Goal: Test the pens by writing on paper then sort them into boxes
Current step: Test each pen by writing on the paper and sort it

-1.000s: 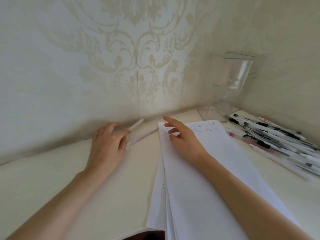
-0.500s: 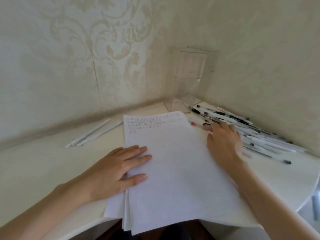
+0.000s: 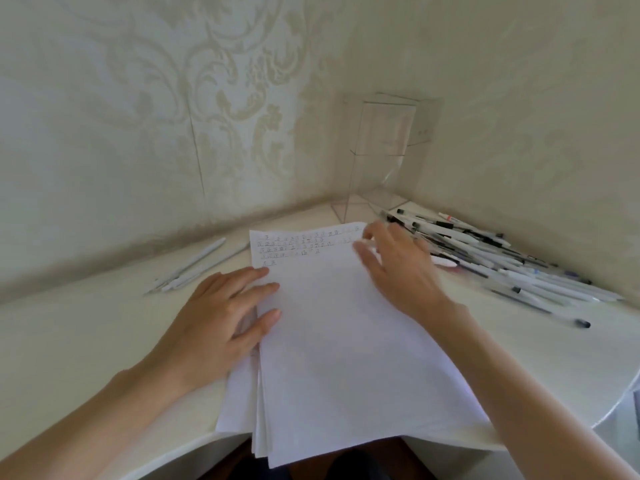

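hands | left hand (image 3: 214,327) flat on paper (image 3: 346,358) | right hand (image 3: 398,268) spread, moved off pens (image 3: 502,258) over paper

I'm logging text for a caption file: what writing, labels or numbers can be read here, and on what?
Top sheet of paper: four rows of small handwritten marks, too blurred to read.
Pile of pens: any print too small to read.
Clear box: no label seen.

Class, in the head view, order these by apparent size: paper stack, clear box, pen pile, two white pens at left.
1. paper stack.
2. pen pile and clear box look about alike; the box sits farther back, so unranked.
3. two white pens.
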`<action>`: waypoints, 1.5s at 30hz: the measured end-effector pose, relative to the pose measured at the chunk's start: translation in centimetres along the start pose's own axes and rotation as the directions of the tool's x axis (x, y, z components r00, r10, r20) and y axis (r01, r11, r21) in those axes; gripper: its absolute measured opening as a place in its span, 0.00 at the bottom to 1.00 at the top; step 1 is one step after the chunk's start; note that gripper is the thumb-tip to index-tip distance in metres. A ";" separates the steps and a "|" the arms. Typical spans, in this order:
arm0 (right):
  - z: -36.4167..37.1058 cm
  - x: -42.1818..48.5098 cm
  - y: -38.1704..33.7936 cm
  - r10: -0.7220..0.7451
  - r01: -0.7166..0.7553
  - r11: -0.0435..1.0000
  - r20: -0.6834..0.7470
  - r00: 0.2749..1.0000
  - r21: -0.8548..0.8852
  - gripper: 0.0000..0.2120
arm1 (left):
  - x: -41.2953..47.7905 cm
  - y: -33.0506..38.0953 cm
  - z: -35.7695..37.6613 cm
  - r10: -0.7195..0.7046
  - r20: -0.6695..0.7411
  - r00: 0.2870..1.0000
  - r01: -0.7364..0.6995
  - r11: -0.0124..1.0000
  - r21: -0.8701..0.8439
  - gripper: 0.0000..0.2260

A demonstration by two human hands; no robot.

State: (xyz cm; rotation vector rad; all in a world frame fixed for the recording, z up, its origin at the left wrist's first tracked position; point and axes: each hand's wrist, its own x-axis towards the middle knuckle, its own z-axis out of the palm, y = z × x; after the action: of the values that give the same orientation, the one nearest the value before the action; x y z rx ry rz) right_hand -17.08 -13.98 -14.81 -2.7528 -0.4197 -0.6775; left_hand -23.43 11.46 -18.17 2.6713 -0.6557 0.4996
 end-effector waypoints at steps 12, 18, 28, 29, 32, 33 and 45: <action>4.5 2.9 -4.0 -0.206 0.199 0.973 0.057 0.977 0.114 0.19 | 0.0 -0.8 0.5 -0.139 0.088 0.986 0.137 0.990 0.025 0.38; 3.1 3.6 -3.8 -0.140 0.246 0.929 -0.353 0.925 0.276 0.17 | 0.1 -0.5 0.5 -0.130 0.125 0.984 0.128 0.992 0.021 0.37; 2.5 3.6 -6.8 0.164 -0.210 0.690 0.134 0.977 0.692 0.20 | 0.2 -0.4 0.3 -0.118 0.170 0.978 0.114 0.993 0.033 0.38; 2.9 4.1 -6.9 0.167 -0.235 0.653 0.165 0.972 0.720 0.14 | 0.2 -0.3 0.3 -0.118 0.171 0.978 0.114 0.993 0.034 0.38; 4.1 5.4 -7.5 0.230 -0.328 0.530 0.240 0.943 0.782 0.07 | 0.3 -0.2 0.1 -0.117 0.178 0.977 0.113 0.993 0.028 0.36; 4.5 5.6 -7.6 0.240 -0.338 0.497 0.248 0.939 0.799 0.05 | 0.3 -0.2 0.1 -0.115 0.177 0.978 0.112 0.993 0.024 0.35; 6.9 5.5 -7.2 0.231 -0.330 0.626 0.235 0.944 0.707 0.14 | 0.4 -0.5 0.4 -0.125 0.209 0.970 0.136 0.990 -0.038 0.34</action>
State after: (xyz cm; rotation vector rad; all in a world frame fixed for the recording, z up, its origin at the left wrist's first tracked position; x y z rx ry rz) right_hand -12.09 -3.95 -16.66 -1.9941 -0.2025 -0.1734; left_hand -22.78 11.59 -18.48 2.7165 -0.5354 0.1695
